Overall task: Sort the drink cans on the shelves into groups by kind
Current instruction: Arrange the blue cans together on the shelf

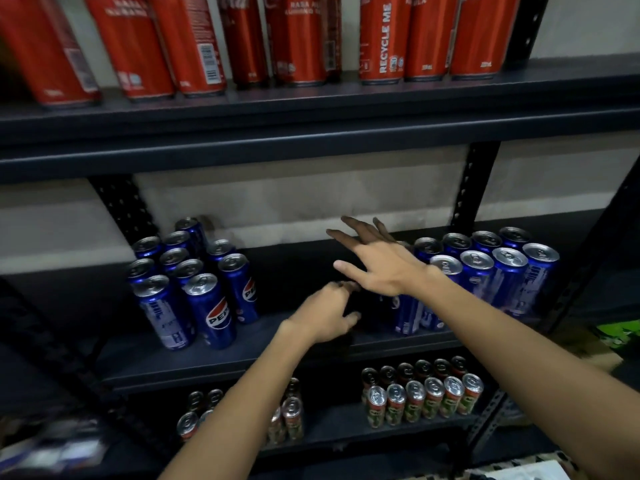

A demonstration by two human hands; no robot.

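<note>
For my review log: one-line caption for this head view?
Both hands, right hand spread, left hand curled, reach between two blue can groups on the middle shelf.

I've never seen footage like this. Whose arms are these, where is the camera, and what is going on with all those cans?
There is no machine here: a person wears a camera on the head, so you look forward and down along their own two bare arms at a dark metal shelf rack.

The top shelf carries tall red cans. The middle shelf has blue cans in two clusters, one on the left and one on the right. The bottom shelf holds smaller red-and-green cans.

The left hand curls around something dark in the shadowed gap between the blue clusters; it is too dim to identify. The right hand reaches in above it, fingers spread, holding nothing.
</note>
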